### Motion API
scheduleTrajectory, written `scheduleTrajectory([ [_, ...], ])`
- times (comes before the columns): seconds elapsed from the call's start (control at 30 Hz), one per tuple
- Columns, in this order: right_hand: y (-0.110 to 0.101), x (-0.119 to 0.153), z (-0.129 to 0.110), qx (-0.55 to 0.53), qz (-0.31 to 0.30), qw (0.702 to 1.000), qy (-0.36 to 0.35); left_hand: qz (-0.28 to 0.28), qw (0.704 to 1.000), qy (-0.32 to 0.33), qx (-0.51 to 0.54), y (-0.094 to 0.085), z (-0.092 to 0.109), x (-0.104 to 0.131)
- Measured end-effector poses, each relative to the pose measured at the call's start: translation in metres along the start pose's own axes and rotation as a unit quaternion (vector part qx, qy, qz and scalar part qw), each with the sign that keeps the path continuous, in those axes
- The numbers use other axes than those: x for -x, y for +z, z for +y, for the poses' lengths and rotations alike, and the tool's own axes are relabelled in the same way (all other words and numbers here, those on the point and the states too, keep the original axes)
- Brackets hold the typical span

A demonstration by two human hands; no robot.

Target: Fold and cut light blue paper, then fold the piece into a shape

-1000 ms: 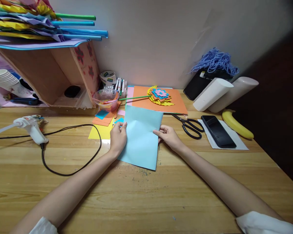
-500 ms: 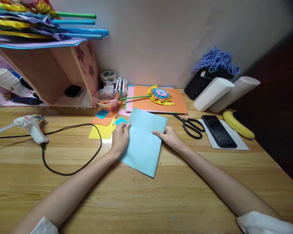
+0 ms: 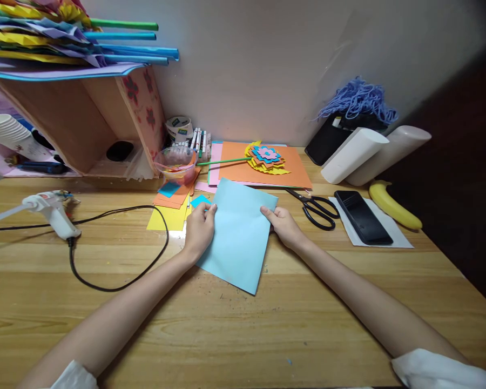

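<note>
The blue sheet [image 3: 238,237] has turned clockwise (slightly), and the right hand [image 3: 284,224] grips nearer its upper corner.

A light blue, plain paper rectangle [image 3: 240,237] is held by its 2 long sides, in the middle of the view. It looks smooth and nearly flat. It is turned a little, so its near right corner sticks out closest. It's hard to tell if it has 1 layer or more.
</note>
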State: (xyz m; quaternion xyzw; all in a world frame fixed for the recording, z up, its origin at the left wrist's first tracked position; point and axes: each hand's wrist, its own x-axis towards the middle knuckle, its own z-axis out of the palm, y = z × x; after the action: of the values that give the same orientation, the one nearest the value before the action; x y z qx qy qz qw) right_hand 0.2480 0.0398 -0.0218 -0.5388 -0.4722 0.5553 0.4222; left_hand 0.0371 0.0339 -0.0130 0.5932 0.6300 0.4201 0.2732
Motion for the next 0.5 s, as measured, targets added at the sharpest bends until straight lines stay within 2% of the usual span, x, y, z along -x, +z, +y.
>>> scheduleTrajectory([
  [0.2,-0.0002,-0.0016,0.0008,-0.034,0.015,0.999,-0.029,0.000,1.000,-0.002,0.005,-0.0006,0.0004,-0.0001],
  [0.4,-0.0017,-0.0022,0.0036,0.024,0.064,0.996,-0.056,-0.006,1.000,0.002,-0.003,-0.0004,0.0013,0.0005],
  [0.5,-0.0025,-0.0021,0.0024,0.030,0.065,0.996,-0.059,-0.008,1.000,0.001,0.000,-0.0002,0.0009,0.0004],
])
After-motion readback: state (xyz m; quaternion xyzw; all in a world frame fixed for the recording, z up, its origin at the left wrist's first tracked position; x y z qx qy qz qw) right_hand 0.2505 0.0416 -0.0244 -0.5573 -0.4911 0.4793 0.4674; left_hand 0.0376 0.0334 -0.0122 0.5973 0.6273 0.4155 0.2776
